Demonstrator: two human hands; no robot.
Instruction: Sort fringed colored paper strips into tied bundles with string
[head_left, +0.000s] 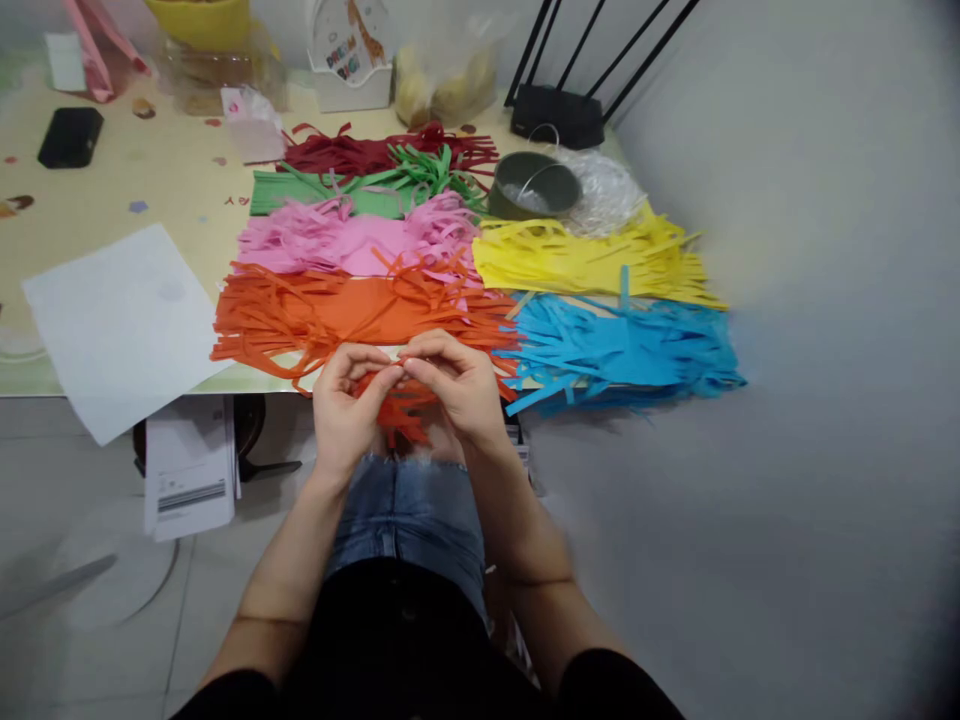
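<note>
Fingertip to fingertip, my left hand and my right hand pinch an orange paper tassel just in front of the table edge. Its fringed strips hang down below my fingers; the pinched top is mostly hidden. Right behind my hands lies a stack of orange fringed paper. Fringed blue paper is to the right, with yellow fringed paper beyond it. Farther back are pink, green and dark red fringed paper.
A dark bucket and crumpled clear plastic stand behind the yellow paper. Near the wall is a black router with tall antennas. White sheets overhang the table's front edge at left. A phone lies back left.
</note>
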